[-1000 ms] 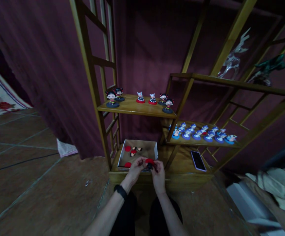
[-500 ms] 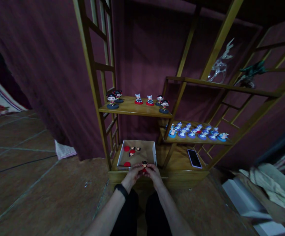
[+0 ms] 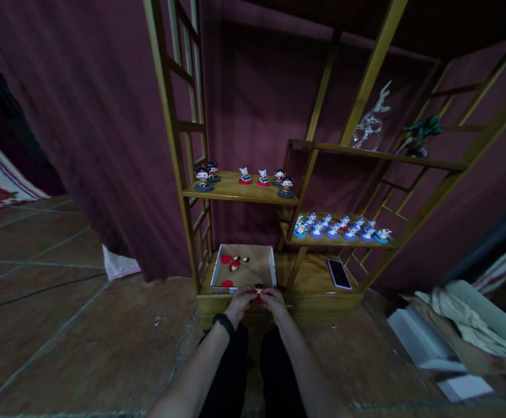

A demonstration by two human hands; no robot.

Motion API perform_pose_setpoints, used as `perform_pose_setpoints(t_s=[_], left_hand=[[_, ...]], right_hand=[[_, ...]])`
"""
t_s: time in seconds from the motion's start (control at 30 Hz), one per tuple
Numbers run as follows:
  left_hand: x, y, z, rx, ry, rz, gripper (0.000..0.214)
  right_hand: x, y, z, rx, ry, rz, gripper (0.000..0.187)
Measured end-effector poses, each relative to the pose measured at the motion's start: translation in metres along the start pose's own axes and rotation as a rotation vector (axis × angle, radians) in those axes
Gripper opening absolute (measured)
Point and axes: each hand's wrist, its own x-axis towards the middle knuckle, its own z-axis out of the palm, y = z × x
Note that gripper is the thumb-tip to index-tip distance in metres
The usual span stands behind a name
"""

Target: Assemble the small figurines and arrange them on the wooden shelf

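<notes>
My left hand (image 3: 241, 302) and my right hand (image 3: 272, 301) meet in front of my knees, fingers pinched together on a small figurine (image 3: 259, 289) with a dark head and a red base. They hover at the front edge of a shallow cardboard box (image 3: 270, 264) that holds several red bases and loose figurine parts (image 3: 234, 264). A black band sits on my left wrist.
A wooden shelf unit (image 3: 244, 194) carries several finished figurines on its middle-left shelf. A lower shelf (image 3: 344, 241) holds a row of blue-based figurines (image 3: 340, 228). A phone (image 3: 338, 273) lies on the bottom board. A glass deer (image 3: 370, 122) stands higher up. Cloth and boxes (image 3: 453, 325) lie at right.
The red base and dark head, held apart a second ago, now sit together as one upright figurine between my hands. The view has pulled back and tilted up slightly.
</notes>
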Motion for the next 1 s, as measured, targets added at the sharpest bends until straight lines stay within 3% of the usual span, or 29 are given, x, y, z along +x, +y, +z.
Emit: perform_pose_setpoints(t_s=[0.27,0.47,0.67,1.0], left_hand=[[-0.006,-0.001,0.001,-0.005,0.054,-0.057,0.021],[-0.005,0.003,-0.002,-0.023,0.034,-0.099,0.018],[-0.004,0.004,-0.006,0.003,0.006,-0.139,0.020],[-0.001,-0.002,-0.003,0.028,0.055,-0.038,0.026]], right_hand=[[-0.011,-0.002,0.000,0.008,0.005,0.007,0.028],[-0.014,-0.003,-0.001,0.139,-0.027,0.027,0.021],[-0.014,-0.006,-0.002,0.118,-0.024,0.075,0.018],[-0.010,-0.004,0.000,0.031,-0.038,0.021,0.030]])
